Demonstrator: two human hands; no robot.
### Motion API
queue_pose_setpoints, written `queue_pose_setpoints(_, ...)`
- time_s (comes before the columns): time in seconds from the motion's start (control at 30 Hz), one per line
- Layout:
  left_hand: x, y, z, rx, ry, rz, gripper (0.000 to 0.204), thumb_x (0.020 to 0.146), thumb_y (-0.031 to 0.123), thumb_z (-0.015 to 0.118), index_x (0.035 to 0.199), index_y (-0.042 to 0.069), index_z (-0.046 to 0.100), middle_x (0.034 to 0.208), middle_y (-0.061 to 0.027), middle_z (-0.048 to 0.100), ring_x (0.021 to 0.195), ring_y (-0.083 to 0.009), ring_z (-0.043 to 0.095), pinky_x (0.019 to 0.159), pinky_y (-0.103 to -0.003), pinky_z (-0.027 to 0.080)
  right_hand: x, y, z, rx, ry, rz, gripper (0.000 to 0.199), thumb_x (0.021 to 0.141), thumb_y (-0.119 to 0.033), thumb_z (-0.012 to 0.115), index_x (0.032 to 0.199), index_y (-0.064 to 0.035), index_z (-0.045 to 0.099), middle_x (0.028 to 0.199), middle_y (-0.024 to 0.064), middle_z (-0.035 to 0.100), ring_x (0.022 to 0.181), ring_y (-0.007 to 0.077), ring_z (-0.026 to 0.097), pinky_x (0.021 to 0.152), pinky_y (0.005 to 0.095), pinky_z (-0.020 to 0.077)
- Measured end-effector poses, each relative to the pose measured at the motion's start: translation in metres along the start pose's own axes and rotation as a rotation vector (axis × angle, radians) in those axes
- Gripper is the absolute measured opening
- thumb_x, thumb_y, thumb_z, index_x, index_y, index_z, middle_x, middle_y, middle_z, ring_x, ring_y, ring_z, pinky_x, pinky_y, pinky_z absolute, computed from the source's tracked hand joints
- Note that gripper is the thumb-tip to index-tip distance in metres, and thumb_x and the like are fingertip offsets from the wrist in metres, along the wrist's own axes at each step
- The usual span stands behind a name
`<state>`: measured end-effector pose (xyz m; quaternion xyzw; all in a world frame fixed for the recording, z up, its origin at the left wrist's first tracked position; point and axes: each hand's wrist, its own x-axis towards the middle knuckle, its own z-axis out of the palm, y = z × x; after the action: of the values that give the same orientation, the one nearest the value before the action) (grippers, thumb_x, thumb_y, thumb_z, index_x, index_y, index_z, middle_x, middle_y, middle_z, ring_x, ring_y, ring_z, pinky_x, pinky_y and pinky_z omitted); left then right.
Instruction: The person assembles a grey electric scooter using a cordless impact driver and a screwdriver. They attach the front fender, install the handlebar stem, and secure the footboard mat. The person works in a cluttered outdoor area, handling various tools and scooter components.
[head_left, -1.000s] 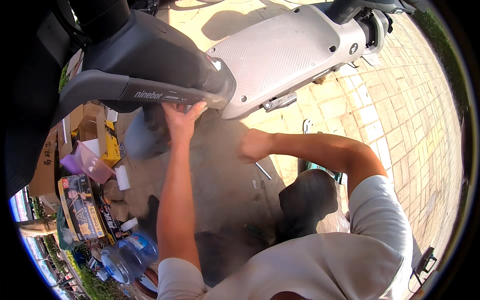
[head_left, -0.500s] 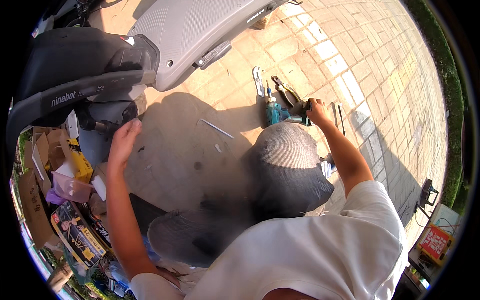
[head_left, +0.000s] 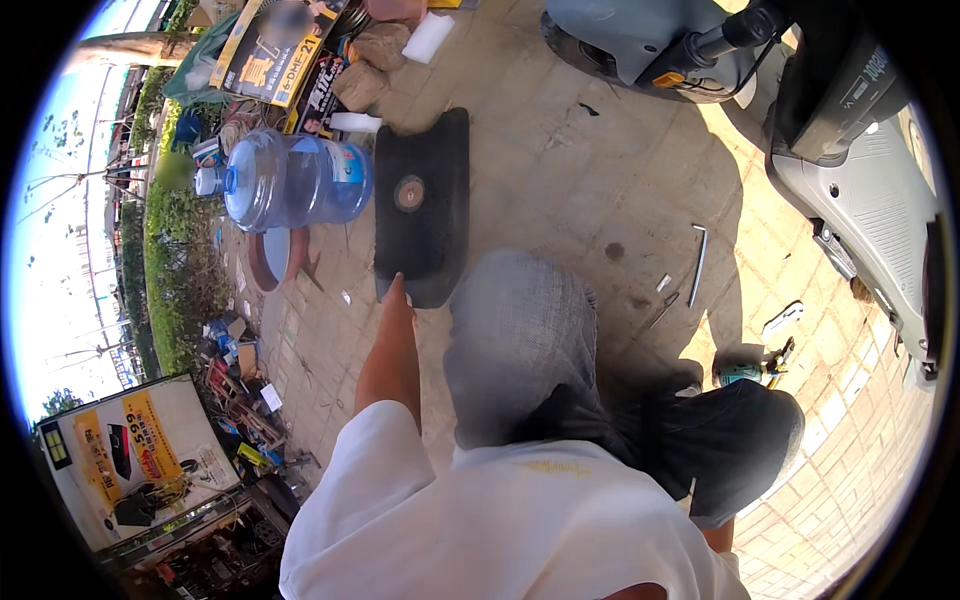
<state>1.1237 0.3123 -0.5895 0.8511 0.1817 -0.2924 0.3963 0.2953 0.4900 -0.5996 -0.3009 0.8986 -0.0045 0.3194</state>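
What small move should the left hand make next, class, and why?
Probably the left hand should grip the near edge of the black panel and tilt it up: the hand is at that edge, and the panel lies on the paving.

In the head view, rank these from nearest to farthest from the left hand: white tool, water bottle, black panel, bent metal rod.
1. Black panel: right at the left hand, at its lower edge.
2. Water bottle: up and left, lying on its side.
3. Bent metal rod: off to the right.
4. White tool: farther right.
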Motion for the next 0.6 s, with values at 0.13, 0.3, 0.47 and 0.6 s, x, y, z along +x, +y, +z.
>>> queue_pose_setpoints(0.13,0.035,-0.021,0.007,-0.124,-0.042,-0.195,0.085,0.073,0.043,0.076,0.135,-0.001,0.04,0.143,-0.0158,0.037,0.127,-0.0298,0.041,0.104,-0.045,0.031,0.004,-0.001,-0.012,-0.034,-0.089,0.083,0.051,0.08,-0.033,0.067,0.121,-0.0028,0.055,0.111,0.0185,0.06,0.103,0.0307,0.057,0.088,0.0376,0.0449)
queue_pose_setpoints(0.3,0.025,-0.003,0.01,0.021,-0.157,-0.148,0.09,0.073,0.051,0.073,0.139,0.003,0.037,0.147,-0.0132,0.032,0.131,-0.0305,0.035,0.107,-0.048,0.027,0.009,-0.012,-0.037,-0.057,-0.172,0.17,0.049,0.082,-0.033,0.066,0.119,-0.0017,0.056,0.109,0.0182,0.061,0.102,0.0292,0.057,0.088,0.0366,0.0448)
queue_pose_setpoints(0.47,0.05,0.023,-0.005,-0.186,-0.514,-0.372,0.089,0.074,0.048,0.073,0.138,-0.001,0.036,0.142,-0.0137,0.04,0.126,-0.0326,0.043,0.109,-0.041,0.028,0.036,-0.062,-0.073,-0.07,-0.189,0.074,0.047,0.084,-0.033,0.064,0.117,-0.0006,0.058,0.107,0.0178,0.062,0.101,0.0278,0.058,0.088,0.0355,0.0447)
queue_pose_setpoints(0.6,0.015,0.063,-0.02,-0.041,-0.141,0.192,0.076,0.076,0.044,0.073,0.128,-0.007,0.048,0.128,-0.0185,0.054,0.113,-0.0293,0.055,0.099,-0.036,0.041,0.025,-0.228,-0.126,0.079,-0.015,-0.386,0.038,0.092,-0.029,0.057,0.11,0.0037,0.061,0.101,0.0142,0.065,0.095,0.0216,0.061,0.084,0.0333,0.0457)
